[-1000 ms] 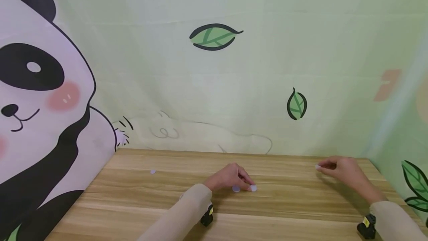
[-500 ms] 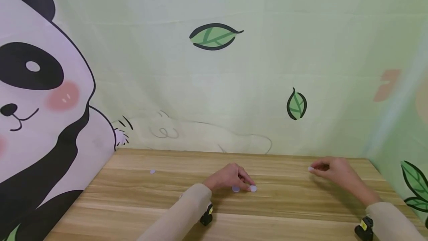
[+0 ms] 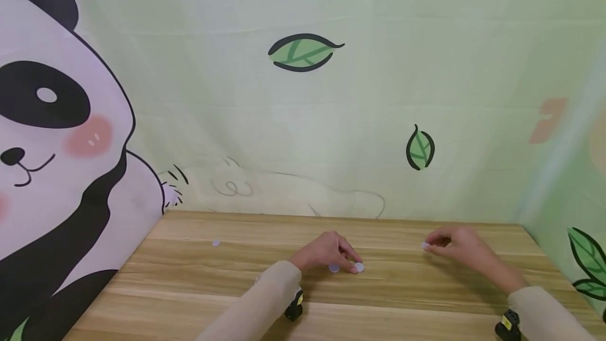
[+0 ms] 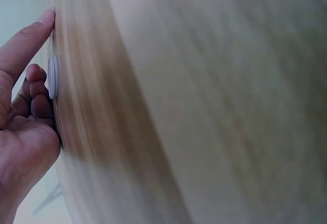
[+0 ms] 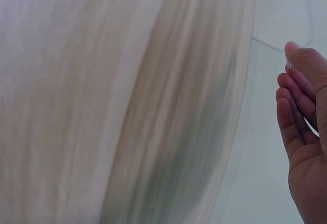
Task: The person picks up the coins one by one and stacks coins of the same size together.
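Small round white discs are at both hands. My left hand [image 3: 326, 251] rests low at the middle of the table, thumb and index finger at the edges of one white disc [image 3: 359, 267]. A second disc [image 3: 334, 267] lies on the wood beneath that hand; in the left wrist view this disc [image 4: 53, 77] shows a thick, grooved edge beside the curled fingers. To the right, my right hand [image 3: 461, 246] pinches another white disc [image 3: 425, 245] between thumb and index finger, raised over the table. In the right wrist view, only a thin edge of it [image 5: 288, 65] shows.
One more white disc [image 3: 216, 243] lies alone toward the back left of the wooden table [image 3: 189, 278]. Behind the table's back edge hangs a pale green cloth [image 3: 303, 120] printed with a panda and leaves. Black wrist cameras [image 3: 294, 307] sit under both sleeves.
My right hand has moved left and slightly nearer, carrying its disc toward the left hand. The left hand and the discs on the table stay where they were.
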Demonstrator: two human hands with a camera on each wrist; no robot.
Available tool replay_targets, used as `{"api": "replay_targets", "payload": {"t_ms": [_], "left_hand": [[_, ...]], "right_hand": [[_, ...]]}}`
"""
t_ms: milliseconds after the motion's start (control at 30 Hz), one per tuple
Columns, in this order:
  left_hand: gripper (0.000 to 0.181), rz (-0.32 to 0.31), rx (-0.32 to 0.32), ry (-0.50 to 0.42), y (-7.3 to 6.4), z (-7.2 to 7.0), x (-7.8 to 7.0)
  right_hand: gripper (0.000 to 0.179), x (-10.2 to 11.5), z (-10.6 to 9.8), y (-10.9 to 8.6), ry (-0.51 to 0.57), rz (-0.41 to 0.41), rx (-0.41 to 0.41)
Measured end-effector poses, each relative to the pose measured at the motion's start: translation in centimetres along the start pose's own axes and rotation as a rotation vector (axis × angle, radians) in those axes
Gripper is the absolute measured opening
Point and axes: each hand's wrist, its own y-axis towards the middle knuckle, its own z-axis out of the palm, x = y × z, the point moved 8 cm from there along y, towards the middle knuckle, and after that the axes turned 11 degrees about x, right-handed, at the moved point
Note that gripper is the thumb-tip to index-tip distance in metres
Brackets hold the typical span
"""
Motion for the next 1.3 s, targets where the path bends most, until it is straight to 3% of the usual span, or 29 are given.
{"api": "replay_targets", "payload": {"t_ms": [367,833,1300], "left_hand": [[0.014,-0.012,-0.004,0.003,-0.2,0.0,-0.1],[0.014,-0.007,-0.005,0.025,-0.3,0.0,-0.4],[0.013,-0.014,-0.012,0.016,-0.5,0.0,-0.7]], "right_hand": [[0.01,1.5,1.3,0.7,0.021,-0.032,0.031],[0.011,2.9,1.8,0.9,0.053,-0.172,-0.079],[0.011,4.8,2.8,1.5,0.071,-0.217,-0.076]]}}
